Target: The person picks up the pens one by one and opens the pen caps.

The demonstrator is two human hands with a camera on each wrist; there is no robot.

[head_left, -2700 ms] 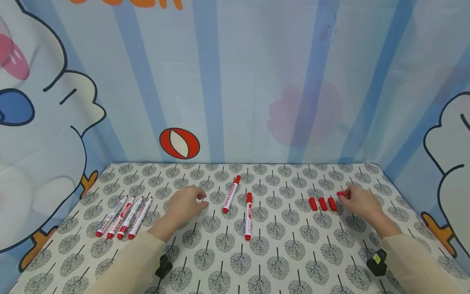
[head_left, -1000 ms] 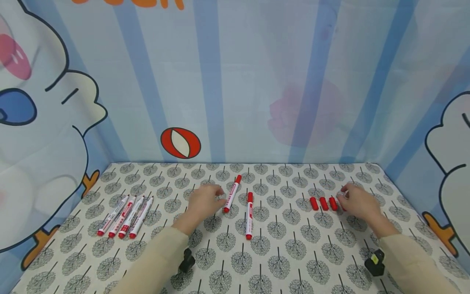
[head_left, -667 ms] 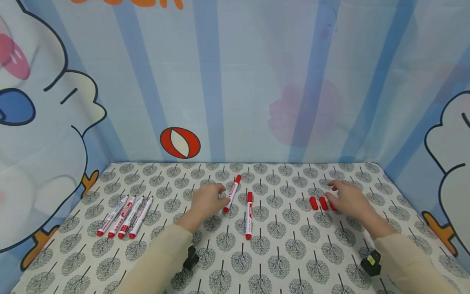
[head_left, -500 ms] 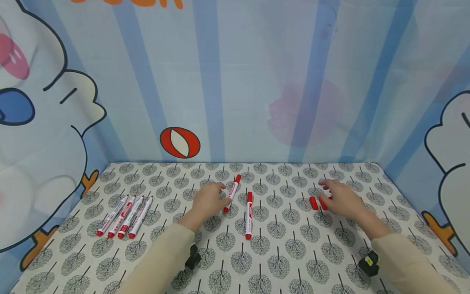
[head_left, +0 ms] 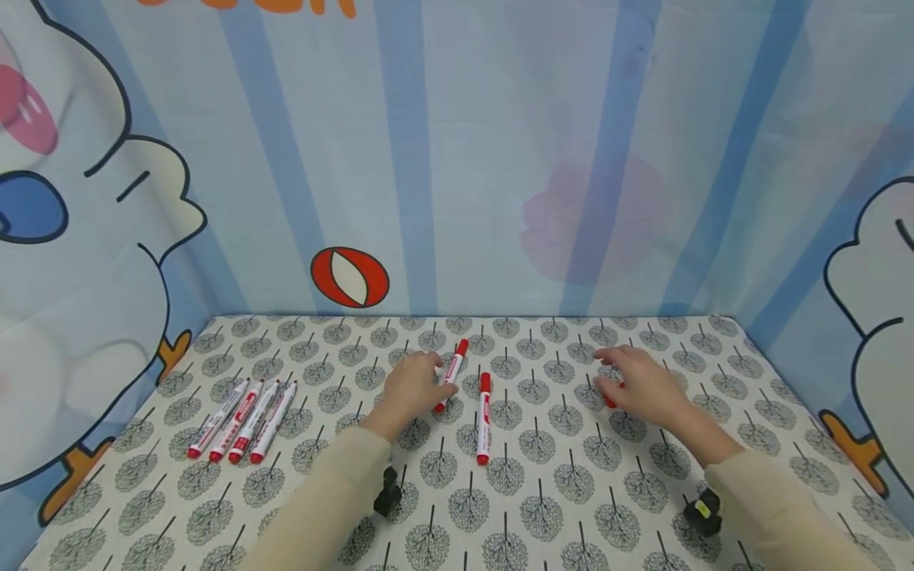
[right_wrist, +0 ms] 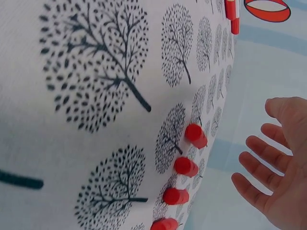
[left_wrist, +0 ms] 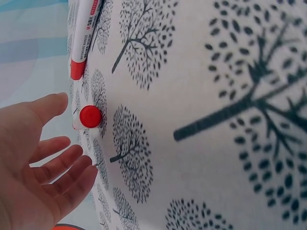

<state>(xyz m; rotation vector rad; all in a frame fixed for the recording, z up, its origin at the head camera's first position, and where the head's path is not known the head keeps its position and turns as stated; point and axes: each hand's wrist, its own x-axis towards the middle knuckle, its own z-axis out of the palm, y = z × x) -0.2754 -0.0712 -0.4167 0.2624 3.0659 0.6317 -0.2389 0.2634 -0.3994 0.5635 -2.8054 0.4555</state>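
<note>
My left hand [head_left: 412, 388] is beside a capped red whiteboard marker [head_left: 455, 366], its thumb and fingers spread to either side of it. In the left wrist view, the marker's red end [left_wrist: 90, 116] shows in front of the open left hand [left_wrist: 36, 167], with a gap between them. A second capped marker [head_left: 484, 420] lies to the right. Over a row of loose red caps hovers my right hand [head_left: 643, 388], fingers apart and holding nothing; it hides most of them in the head view. Several red caps [right_wrist: 186, 166] stand out in the right wrist view.
Several uncapped red markers [head_left: 245, 420] lie side by side at the left of the table. A tree-patterned cloth [head_left: 543, 492] covers the table. Behind it hangs a blue striped cartoon backdrop [head_left: 485, 159].
My right hand has let go of a red cap at the row's right end and moved left over the row. My left hand has moved right, up to the capped marker.
</note>
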